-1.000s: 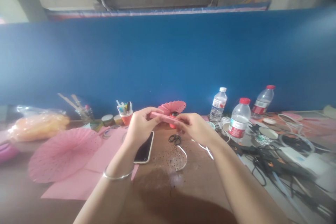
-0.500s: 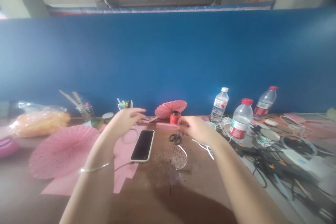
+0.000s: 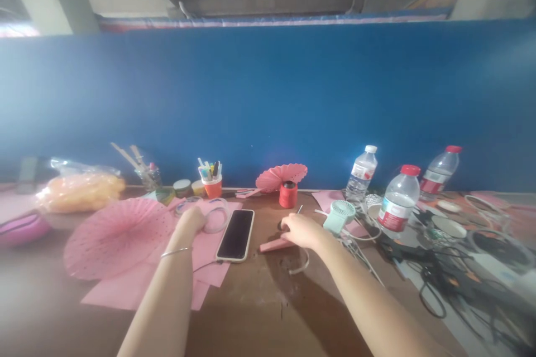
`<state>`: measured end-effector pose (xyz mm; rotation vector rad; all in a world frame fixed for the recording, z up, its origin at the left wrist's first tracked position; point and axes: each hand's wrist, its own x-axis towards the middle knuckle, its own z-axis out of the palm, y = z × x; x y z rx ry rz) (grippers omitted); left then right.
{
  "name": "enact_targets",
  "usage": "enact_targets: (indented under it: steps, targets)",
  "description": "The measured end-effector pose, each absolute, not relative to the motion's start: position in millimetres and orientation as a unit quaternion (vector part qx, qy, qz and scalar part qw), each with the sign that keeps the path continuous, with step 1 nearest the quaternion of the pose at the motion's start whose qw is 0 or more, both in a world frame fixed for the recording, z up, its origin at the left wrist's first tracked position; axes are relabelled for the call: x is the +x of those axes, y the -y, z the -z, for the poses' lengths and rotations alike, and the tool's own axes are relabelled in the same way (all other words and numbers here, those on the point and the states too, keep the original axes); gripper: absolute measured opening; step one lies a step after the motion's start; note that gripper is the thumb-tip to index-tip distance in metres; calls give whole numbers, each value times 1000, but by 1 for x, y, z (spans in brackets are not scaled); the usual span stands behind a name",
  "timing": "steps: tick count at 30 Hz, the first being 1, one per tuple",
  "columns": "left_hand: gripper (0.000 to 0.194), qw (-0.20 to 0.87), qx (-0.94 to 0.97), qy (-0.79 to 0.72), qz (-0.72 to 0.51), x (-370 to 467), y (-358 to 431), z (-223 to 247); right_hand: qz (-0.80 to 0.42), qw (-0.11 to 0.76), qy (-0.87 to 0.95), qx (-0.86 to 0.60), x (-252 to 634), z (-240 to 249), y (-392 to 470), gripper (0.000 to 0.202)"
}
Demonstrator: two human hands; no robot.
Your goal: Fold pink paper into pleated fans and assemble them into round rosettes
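Note:
My left hand (image 3: 191, 222) reaches down among rolls of clear tape beside the pink sheets, right against a pale tape roll (image 3: 216, 220). Its fingers point away and are hidden, so their grip does not show. My right hand (image 3: 305, 230) has its fingers closed at the handles of black scissors (image 3: 280, 225); a thin blade shows beyond the knuckles. Under that hand lies a folded pink paper strip (image 3: 273, 245). A narrow white strip (image 3: 302, 265) curls on the table by the wrist. Between my hands rests a phone (image 3: 235, 235) with a dark screen.
A pink pleated fan (image 3: 280, 175) stands behind a red spool-like cylinder (image 3: 288, 196). On the left are a larger pleated fan (image 3: 119, 237) and a pen cup (image 3: 213, 187). To the right stand a mint handheld fan (image 3: 340, 216), several water bottles (image 3: 398, 205) and tangled cables (image 3: 435, 268).
My left hand has dropped from above the table to the tape rolls. My right hand has come down to the scissors, and the folded pink strip has moved nearer to me.

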<state>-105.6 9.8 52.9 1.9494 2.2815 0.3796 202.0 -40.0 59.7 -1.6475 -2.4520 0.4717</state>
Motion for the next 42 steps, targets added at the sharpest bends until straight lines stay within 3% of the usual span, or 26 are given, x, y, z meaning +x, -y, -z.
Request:
enact_targets:
  steps: [5,9,12,18,25,28,32,34,37,40,42]
  targets:
    - [8,68,602,-772,-194,-108,-15,-64,-89,234,802,-542,198,-70,43,21]
    - [19,85,614,-730,-287,-89,-9,-91,-60,424,759,-490,194,-86,52,16]
    - [25,127,632,-657,-389,-65,0,-112,-137,482,741,-448,190,-100,66,14]
    - [19,191,667,-541,-475,-20,24,-134,-330,514,698,-375,179,-123,92,22]
    - [20,241,689,-506,-460,10,43,-140,-410,565,647,-308,177,-130,99,10]
    - [28,228,700,-481,-476,19,52,-146,-469,590,591,-287,178,-130,97,14]
    - [20,244,769,-376,-456,26,71,-157,-537,631,496,-260,178,-128,92,20]
    - [27,247,809,-321,-426,28,80,-162,-543,626,497,-255,179,-128,91,20]
    - [33,151,849,-293,-413,28,89,-169,-525,582,563,-262,184,-131,92,19]
    - [24,64,868,-310,-382,26,90,-173,-473,530,651,-269,191,-135,95,21]
    - [17,69,865,-329,-373,23,90,-174,-405,521,691,-295,196,-136,96,22]
